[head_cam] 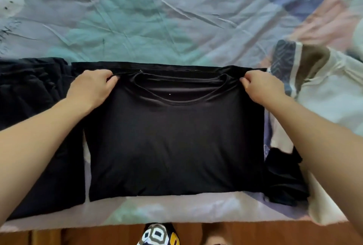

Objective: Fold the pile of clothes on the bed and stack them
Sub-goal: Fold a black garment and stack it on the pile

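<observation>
Bedding in pale blue, teal and pink patchwork, the wrinkled quilted bedspread (157,18) fills the upper part of the head view and carries everything else. A black, soft-knit T-shirt (172,142) lies flat near the bed's near edge, already doubled into a broad rectangle with its round neckline facing up and towards the far side. The left hand (92,87) pinches the shirt's far left corner, fingers curled round the fabric at the shoulder. The right hand (261,87) pinches the far right corner in the same way, thumb and fingers closed on the cloth. Both forearms reach in from the lower corners of the view, bare to the frame's edge.

Just beside the shirt on the left, touching it, lies a dark, rumpled black garment (33,107), running from the far side down to the near edge. On the right, a smaller crumpled black cloth (284,181) sits partly under the right forearm. Beyond it rests a heap of white and cream fabric (330,99) with a navy patterned piece and a brown patch at its top. Below the bed edge a strip of reddish wooden floor (98,235) shows, with a black, white and yellow patterned slipper (159,235) on it.
</observation>
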